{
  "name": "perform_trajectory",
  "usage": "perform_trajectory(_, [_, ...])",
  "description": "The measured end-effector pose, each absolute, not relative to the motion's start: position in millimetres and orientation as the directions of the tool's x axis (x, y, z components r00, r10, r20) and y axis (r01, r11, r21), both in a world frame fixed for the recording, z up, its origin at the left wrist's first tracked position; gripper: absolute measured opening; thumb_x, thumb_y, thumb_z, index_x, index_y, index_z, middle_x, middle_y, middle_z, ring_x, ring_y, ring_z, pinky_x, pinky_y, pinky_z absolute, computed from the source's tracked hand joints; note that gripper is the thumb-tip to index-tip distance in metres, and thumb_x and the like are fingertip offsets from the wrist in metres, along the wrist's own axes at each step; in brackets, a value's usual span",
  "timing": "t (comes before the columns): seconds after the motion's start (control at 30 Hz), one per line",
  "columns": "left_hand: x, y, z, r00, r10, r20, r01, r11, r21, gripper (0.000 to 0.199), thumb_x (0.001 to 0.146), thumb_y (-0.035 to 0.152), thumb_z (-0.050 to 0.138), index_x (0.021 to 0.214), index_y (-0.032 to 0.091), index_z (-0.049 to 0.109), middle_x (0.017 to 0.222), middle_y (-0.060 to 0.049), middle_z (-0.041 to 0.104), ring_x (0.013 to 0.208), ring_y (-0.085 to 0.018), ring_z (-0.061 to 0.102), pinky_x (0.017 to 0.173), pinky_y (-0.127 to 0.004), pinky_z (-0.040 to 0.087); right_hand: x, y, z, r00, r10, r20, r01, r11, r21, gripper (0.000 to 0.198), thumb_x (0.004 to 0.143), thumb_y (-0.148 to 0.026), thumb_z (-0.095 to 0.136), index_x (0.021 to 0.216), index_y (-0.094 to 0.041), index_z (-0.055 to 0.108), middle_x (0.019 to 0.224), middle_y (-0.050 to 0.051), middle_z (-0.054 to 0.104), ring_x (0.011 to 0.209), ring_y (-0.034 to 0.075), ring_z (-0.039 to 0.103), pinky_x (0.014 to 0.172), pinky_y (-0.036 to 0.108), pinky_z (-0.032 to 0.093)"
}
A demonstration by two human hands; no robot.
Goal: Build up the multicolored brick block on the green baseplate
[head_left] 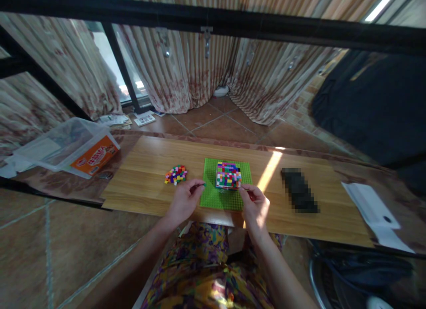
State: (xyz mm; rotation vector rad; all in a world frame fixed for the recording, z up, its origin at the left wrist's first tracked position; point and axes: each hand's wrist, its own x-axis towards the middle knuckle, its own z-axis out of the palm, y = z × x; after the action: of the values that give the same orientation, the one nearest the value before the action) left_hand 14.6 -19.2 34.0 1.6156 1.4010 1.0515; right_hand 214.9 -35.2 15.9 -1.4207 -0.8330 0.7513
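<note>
A green studded baseplate lies on the wooden board, carrying a block of many-coloured toy bricks. At the plate's left edge my left hand is closed in a pinch, with a small dark green brick at its fingertips. My right hand is at the right side of the brick block, thumb and forefinger pinched together near its lower right corner. Whether a brick sits between those fingers is too small to make out. Left of the plate lies a loose pile of small coloured bricks.
The wooden board spans the space before me. A blurred black object lies on its right part, with a white box-like item farther right. At the left stands a clear plastic bin with an orange label. Striped curtains hang behind.
</note>
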Motion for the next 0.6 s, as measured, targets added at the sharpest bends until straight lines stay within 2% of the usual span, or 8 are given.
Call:
perform_trajectory(0.1, [33, -26, 36, 0.085, 0.995, 0.047, 0.199, -0.063, 0.978, 0.018, 0.082, 0.025, 0.055, 0.092, 0.017, 0.067, 0.077, -0.002, 0.068, 0.069, -0.013, 0.061, 0.064, -0.024, 0.049, 208, -49, 25, 0.377, 0.915, 0.141, 0.178, 0.078, -0.981, 0.021, 0.076, -0.035, 0.066, 0.088, -0.018, 0.07, 0.086, 0.006, 0.069, 0.076, 0.017, 0.062, 0.07, 0.031, 0.05])
perform_trajectory(0.2, [45, -31, 42, 0.144, 0.988, 0.064, 0.156, -0.087, 0.984, 0.02, 0.083, 0.022, 0.053, 0.096, 0.017, 0.067, 0.088, -0.004, 0.07, 0.08, -0.015, 0.064, 0.074, -0.026, 0.052, 201, -58, 39, 0.189, 0.951, 0.244, 0.307, 0.179, -0.935, 0.021, 0.083, -0.032, 0.059, 0.099, -0.022, 0.068, 0.095, 0.005, 0.067, 0.082, 0.016, 0.062, 0.074, 0.031, 0.051])
perform_trajectory(0.3, [50, -36, 53, 0.197, 0.971, 0.136, 0.234, -0.181, 0.955, 0.023, 0.085, 0.019, 0.051, 0.105, 0.019, 0.064, 0.1, -0.005, 0.07, 0.092, -0.016, 0.065, 0.083, -0.028, 0.052, 198, -61, 49, 0.052, 0.954, 0.295, 0.396, 0.251, -0.883, 0.026, 0.087, -0.029, 0.054, 0.11, -0.024, 0.065, 0.103, 0.006, 0.065, 0.09, 0.016, 0.062, 0.079, 0.031, 0.052])
perform_trajectory(0.4, [51, -39, 65, 0.274, 0.941, 0.198, 0.369, -0.293, 0.882, 0.026, 0.087, 0.016, 0.049, 0.108, 0.022, 0.062, 0.105, -0.004, 0.069, 0.097, -0.017, 0.064, 0.088, -0.03, 0.052, 197, -61, 54, -0.013, 0.944, 0.33, 0.447, 0.301, -0.843, 0.027, 0.091, -0.027, 0.048, 0.113, -0.026, 0.064, 0.107, 0.006, 0.064, 0.098, 0.017, 0.061, 0.087, 0.033, 0.051])
perform_trajectory(0.5, [53, -42, 71, 0.291, 0.922, 0.255, 0.485, -0.372, 0.791, 0.026, 0.086, 0.013, 0.048, 0.107, 0.022, 0.061, 0.107, -0.004, 0.069, 0.098, -0.017, 0.064, 0.09, -0.03, 0.051, 196, -63, 54, -0.031, 0.93, 0.365, 0.489, 0.333, -0.806, 0.026, 0.092, -0.025, 0.046, 0.109, -0.025, 0.066, 0.104, 0.007, 0.066, 0.098, 0.017, 0.062, 0.088, 0.033, 0.051])
perform_trajectory(0.6, [58, -44, 70, 0.248, 0.926, 0.286, 0.543, -0.377, 0.75, 0.023, 0.086, 0.014, 0.05, 0.105, 0.021, 0.061, 0.1, -0.003, 0.07, 0.091, -0.016, 0.066, 0.084, -0.029, 0.052, 193, -65, 53, 0.022, 0.915, 0.402, 0.538, 0.328, -0.776, 0.024, 0.092, -0.024, 0.047, 0.105, -0.024, 0.067, 0.1, 0.007, 0.067, 0.095, 0.018, 0.062, 0.085, 0.033, 0.052])
